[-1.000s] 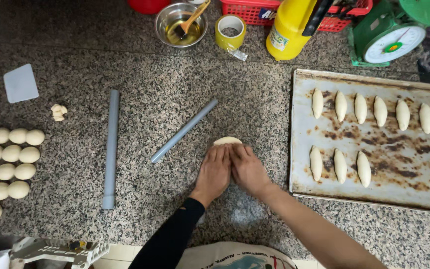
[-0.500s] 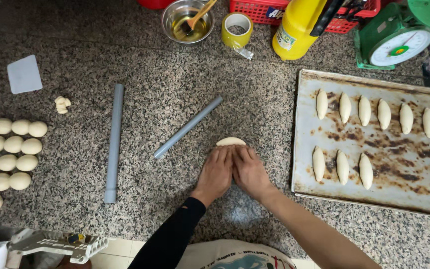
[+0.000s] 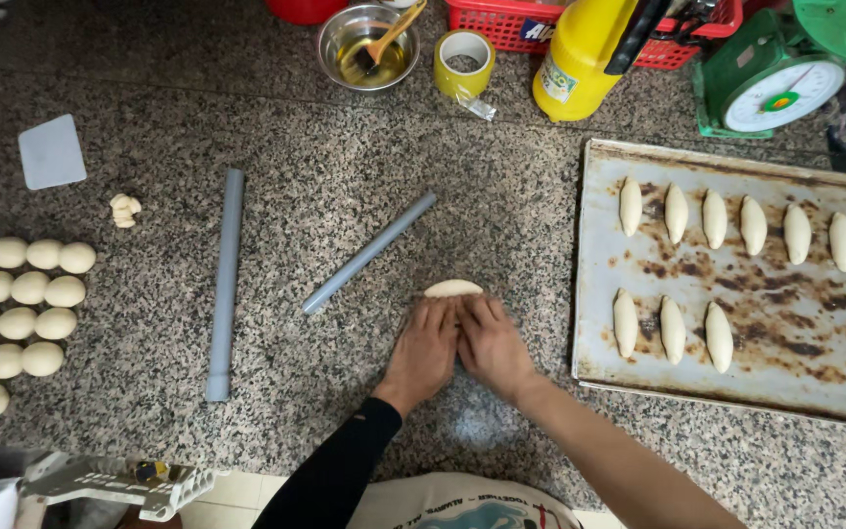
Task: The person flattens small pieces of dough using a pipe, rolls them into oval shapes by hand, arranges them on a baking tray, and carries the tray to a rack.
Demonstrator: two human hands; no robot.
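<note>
Pressing side by side, the left hand (image 3: 426,348) and the right hand (image 3: 491,345) are laid flat on a small pale oval piece of dough (image 3: 452,288), which rests on the speckled granite surface (image 3: 345,176). The fingers are held together, palms down, nothing being pinched. The dough is seen just beyond the fingertips, away from the body, with its long axis running left to right across both hands; neither hand is clearly nearer. A short grey rolling rod (image 3: 368,253) is lying just to its left, and a stained metal baking tray (image 3: 795,323) of shaped pieces is set to its right.
</note>
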